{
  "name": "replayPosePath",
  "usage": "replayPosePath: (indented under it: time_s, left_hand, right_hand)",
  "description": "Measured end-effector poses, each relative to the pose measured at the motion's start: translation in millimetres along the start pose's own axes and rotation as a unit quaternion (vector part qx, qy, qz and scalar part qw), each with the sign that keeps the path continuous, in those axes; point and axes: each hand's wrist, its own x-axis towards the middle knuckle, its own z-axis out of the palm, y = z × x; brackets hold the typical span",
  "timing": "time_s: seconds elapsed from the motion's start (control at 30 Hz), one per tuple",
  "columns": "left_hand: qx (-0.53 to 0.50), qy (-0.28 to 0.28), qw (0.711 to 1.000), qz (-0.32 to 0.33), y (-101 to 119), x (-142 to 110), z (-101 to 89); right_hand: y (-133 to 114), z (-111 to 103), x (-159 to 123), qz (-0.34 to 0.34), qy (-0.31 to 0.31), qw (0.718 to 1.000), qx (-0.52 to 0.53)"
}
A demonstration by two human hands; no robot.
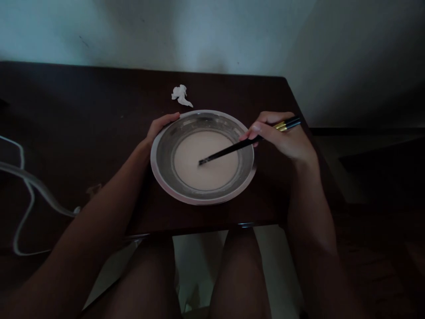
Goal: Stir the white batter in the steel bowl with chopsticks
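A wide metal bowl (162, 179) with a pale rim stands on the dark table. Inside it lies a smooth, off-white liquid (206, 177), perhaps a batter. My left hand (161, 126) is wrapped round the bowl's left rim, its fingers partly hidden behind the edge. In my right hand (282, 135), closed in a pinch over the right rim, is a pair of black chopsticks (229, 151) with gold bands near the upper end. They slant down to the left, and their tips are at the liquid near the bowl's middle.
Behind the bowl lies a crumpled white tissue (181, 95). White cables (36, 181) run over the left side of the dark table (83, 102). A pale wall (212, 35) rises at the back, and my legs are below the front edge.
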Motion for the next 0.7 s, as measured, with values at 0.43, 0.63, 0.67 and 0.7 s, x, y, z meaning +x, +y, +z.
replayPosePath:
  time_s: [0.43, 0.63, 0.67, 0.7]
  left_hand:
    - [-0.05, 0.005, 0.999, -0.017, 3.5, -7.6, 6.6]
    - [-0.039, 0.004, 0.999, -0.014, 2.4, -3.4, 3.0]
    - [-0.034, 0.004, 0.999, -0.013, 2.3, -3.3, 2.1]
    - [-0.028, 0.002, 1.0, -0.011, 2.2, -3.4, 1.4]
  right_hand:
    - [-1.5, -0.4, -0.3, -0.005, 0.009, 1.0, -0.017]
    - [-1.8, -6.7, -3.4, -0.021, 0.083, 0.996, -0.01]
    - [-2.5, -5.3, -3.3, -0.015, 0.056, 0.998, -0.008]
    - [-2.8, -3.3, -2.7, -0.008, 0.028, 1.0, -0.008]
